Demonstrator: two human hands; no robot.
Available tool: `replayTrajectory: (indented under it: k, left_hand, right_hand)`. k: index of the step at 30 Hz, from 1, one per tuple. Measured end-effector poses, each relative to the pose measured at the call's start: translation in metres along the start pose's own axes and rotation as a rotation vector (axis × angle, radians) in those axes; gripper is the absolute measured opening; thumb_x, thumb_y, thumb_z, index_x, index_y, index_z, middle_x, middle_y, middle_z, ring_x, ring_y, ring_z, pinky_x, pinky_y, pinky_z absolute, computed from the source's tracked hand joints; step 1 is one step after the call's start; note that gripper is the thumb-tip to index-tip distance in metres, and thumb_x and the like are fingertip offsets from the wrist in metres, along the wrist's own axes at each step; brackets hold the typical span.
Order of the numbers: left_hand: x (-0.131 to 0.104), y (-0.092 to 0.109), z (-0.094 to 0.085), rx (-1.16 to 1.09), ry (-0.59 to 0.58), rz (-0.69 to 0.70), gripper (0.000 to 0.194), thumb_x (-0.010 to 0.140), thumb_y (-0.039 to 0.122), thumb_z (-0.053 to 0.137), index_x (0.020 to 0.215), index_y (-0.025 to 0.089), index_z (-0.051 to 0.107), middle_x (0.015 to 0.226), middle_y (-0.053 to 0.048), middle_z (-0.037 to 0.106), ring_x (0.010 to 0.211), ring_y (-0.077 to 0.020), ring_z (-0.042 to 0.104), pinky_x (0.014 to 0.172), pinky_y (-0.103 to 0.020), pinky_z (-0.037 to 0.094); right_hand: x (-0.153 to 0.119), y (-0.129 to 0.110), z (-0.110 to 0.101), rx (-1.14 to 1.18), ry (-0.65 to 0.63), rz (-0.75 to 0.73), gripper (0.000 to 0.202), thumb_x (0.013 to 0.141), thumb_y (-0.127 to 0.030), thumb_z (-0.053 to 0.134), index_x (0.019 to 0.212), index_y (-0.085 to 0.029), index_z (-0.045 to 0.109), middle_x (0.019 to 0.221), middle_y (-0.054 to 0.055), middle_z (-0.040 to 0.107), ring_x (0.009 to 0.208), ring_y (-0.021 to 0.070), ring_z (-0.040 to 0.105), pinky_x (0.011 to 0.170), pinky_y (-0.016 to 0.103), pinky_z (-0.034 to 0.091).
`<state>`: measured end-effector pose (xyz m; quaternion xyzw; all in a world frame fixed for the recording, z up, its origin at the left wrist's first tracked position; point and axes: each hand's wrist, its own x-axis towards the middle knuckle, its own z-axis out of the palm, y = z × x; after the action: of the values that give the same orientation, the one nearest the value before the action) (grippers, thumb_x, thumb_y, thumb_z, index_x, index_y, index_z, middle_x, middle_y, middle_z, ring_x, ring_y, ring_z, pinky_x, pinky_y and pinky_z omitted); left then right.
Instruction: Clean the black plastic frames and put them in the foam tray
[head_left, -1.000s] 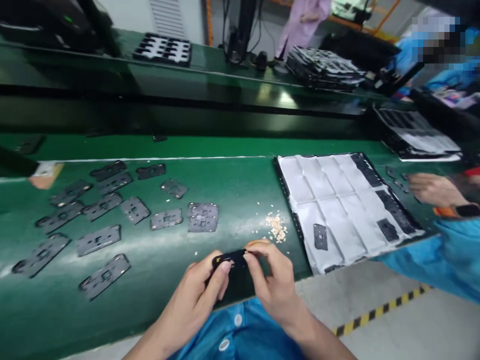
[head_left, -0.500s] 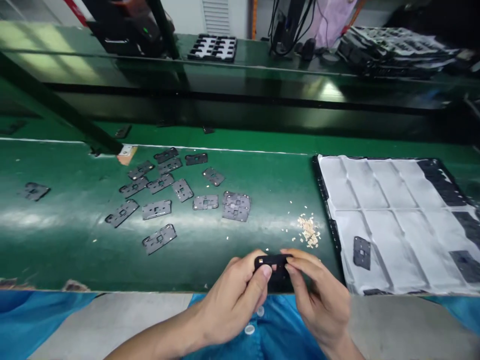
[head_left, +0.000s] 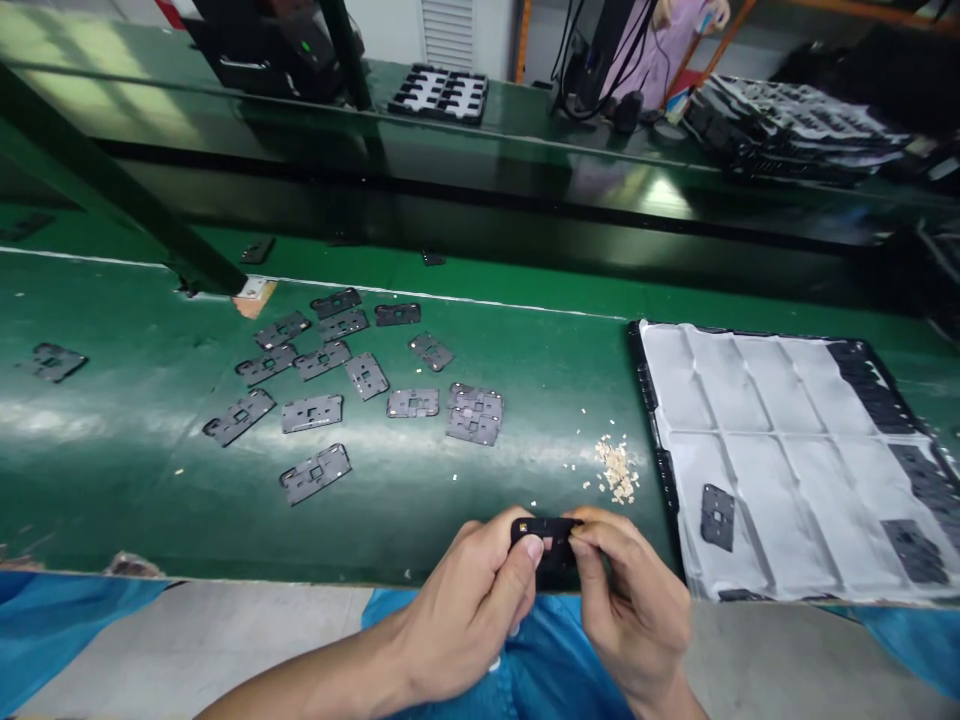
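Observation:
A small black plastic part [head_left: 551, 528] is held over the table's front edge, with a gold-coloured spot near its left end. My left hand [head_left: 480, 590] is closed around the part's left side, thumb on top. The fingertips of my right hand [head_left: 630, 590] are pinched at its right end; whether a tiny piece is between them cannot be made out. Just beyond my right hand lies a pile of tiny beige pieces [head_left: 616, 470]. Several similar black parts [head_left: 316, 474] are spread over the green table to the left, some overlapping [head_left: 475, 414].
A black tray lined with white sheet [head_left: 780, 480] stands at the right, with dark parts in it. A green post [head_left: 142, 200] slants down at the left. A raised shelf at the back bears another tray [head_left: 439, 93]; a person in pink stands behind.
The view has shifted and tilted slightly. My right fingertips have closed in more tightly on the part's right end. At the back, a person's hands have come into view.

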<state>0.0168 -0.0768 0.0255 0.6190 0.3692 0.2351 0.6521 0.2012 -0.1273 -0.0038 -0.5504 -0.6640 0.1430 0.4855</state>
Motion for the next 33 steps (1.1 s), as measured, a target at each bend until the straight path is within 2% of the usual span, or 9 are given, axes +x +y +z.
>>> replayTrajectory:
  k: [6, 10, 13, 15, 17, 18, 22, 28, 33]
  left_hand:
    - [-0.001, -0.004, -0.002, -0.013, 0.031, 0.001, 0.041, 0.115, 0.042, 0.033, 0.081, 0.022, 0.045, 0.053, 0.006, 0.053, 0.048, -0.0095, 0.048, 0.060, -0.024, 0.040]
    - [-0.001, -0.006, -0.006, -0.025, 0.056, -0.002, 0.042, 0.115, 0.043, 0.033, 0.081, 0.022, 0.044, 0.055, 0.007, 0.051, 0.049, -0.0093, 0.047, 0.060, -0.024, 0.039]
    - [-0.001, -0.006, -0.012, -0.045, 0.069, -0.004, 0.040, 0.115, 0.044, 0.032, 0.082, 0.022, 0.042, 0.059, 0.006, 0.050, 0.053, -0.0097, 0.045, 0.059, -0.024, 0.037]
    - [-0.002, -0.007, -0.015, -0.069, 0.052, -0.006, 0.038, 0.114, 0.043, 0.032, 0.084, 0.022, 0.042, 0.061, 0.006, 0.048, 0.054, -0.0099, 0.043, 0.059, -0.025, 0.036]
    - [-0.003, -0.009, -0.017, -0.104, 0.036, -0.013, 0.038, 0.114, 0.043, 0.032, 0.085, 0.022, 0.044, 0.062, 0.006, 0.047, 0.054, -0.0102, 0.042, 0.058, -0.025, 0.035]
    - [-0.004, -0.010, -0.018, -0.124, 0.035, -0.018, 0.038, 0.114, 0.042, 0.032, 0.085, 0.021, 0.045, 0.062, 0.005, 0.047, 0.055, -0.0104, 0.041, 0.057, -0.025, 0.034]
    - [-0.005, -0.017, -0.018, -0.161, 0.101, -0.005, 0.038, 0.113, 0.041, 0.033, 0.082, 0.021, 0.045, 0.061, 0.005, 0.046, 0.053, -0.0106, 0.040, 0.056, -0.025, 0.032]
    - [-0.005, -0.021, -0.018, -0.100, 0.229, 0.046, 0.036, 0.113, 0.042, 0.035, 0.090, 0.020, 0.052, 0.062, 0.006, 0.044, 0.053, -0.0106, 0.039, 0.057, -0.025, 0.032]
    - [-0.008, -0.020, -0.019, -0.008, 0.314, 0.066, 0.033, 0.111, 0.036, 0.036, 0.096, 0.019, 0.059, 0.066, 0.004, 0.048, 0.058, -0.0120, 0.045, 0.059, -0.025, 0.036]
  right_hand:
    - [0.003, -0.001, 0.000, 0.009, -0.058, 0.007, 0.026, 0.095, 0.001, 0.057, 0.104, -0.022, 0.065, 0.098, 0.008, 0.072, 0.090, 0.0211, 0.075, 0.076, 0.031, 0.062]
    - [0.001, 0.003, -0.004, 0.104, -0.103, 0.077, 0.019, 0.099, -0.005, 0.053, 0.100, -0.023, 0.061, 0.093, 0.006, 0.072, 0.095, 0.0212, 0.074, 0.078, 0.031, 0.061]
    - [0.001, 0.007, -0.007, 0.197, -0.056, 0.192, 0.015, 0.103, -0.010, 0.055, 0.102, -0.024, 0.059, 0.087, 0.004, 0.072, 0.098, 0.0218, 0.074, 0.080, 0.032, 0.062]
    - [0.003, 0.008, -0.008, 0.246, 0.000, 0.315, 0.013, 0.102, -0.014, 0.063, 0.111, -0.024, 0.060, 0.099, 0.006, 0.074, 0.091, 0.0197, 0.075, 0.075, 0.029, 0.064]
    - [0.007, 0.006, -0.008, 0.294, -0.033, 0.414, 0.025, 0.101, -0.020, 0.068, 0.124, -0.024, 0.060, 0.109, 0.009, 0.075, 0.082, 0.0181, 0.076, 0.069, 0.027, 0.065]
    - [0.009, 0.003, -0.007, 0.318, -0.087, 0.437, 0.027, 0.102, -0.022, 0.067, 0.129, -0.023, 0.061, 0.106, 0.009, 0.076, 0.078, 0.0178, 0.076, 0.067, 0.027, 0.065]
    - [0.014, -0.008, -0.003, 0.429, -0.282, 0.430, 0.023, 0.108, -0.023, 0.057, 0.128, -0.026, 0.067, 0.078, 0.001, 0.073, 0.061, 0.0158, 0.072, 0.058, 0.023, 0.063]
    - [0.015, -0.020, 0.014, 0.392, -0.192, 0.376, 0.024, 0.105, -0.020, 0.062, 0.124, -0.029, 0.073, 0.073, -0.001, 0.070, 0.056, 0.0137, 0.069, 0.055, 0.022, 0.061]
    - [0.013, -0.022, 0.020, 0.372, -0.212, 0.381, 0.024, 0.104, -0.021, 0.062, 0.125, -0.028, 0.073, 0.068, -0.003, 0.069, 0.051, 0.0136, 0.067, 0.053, 0.022, 0.060]
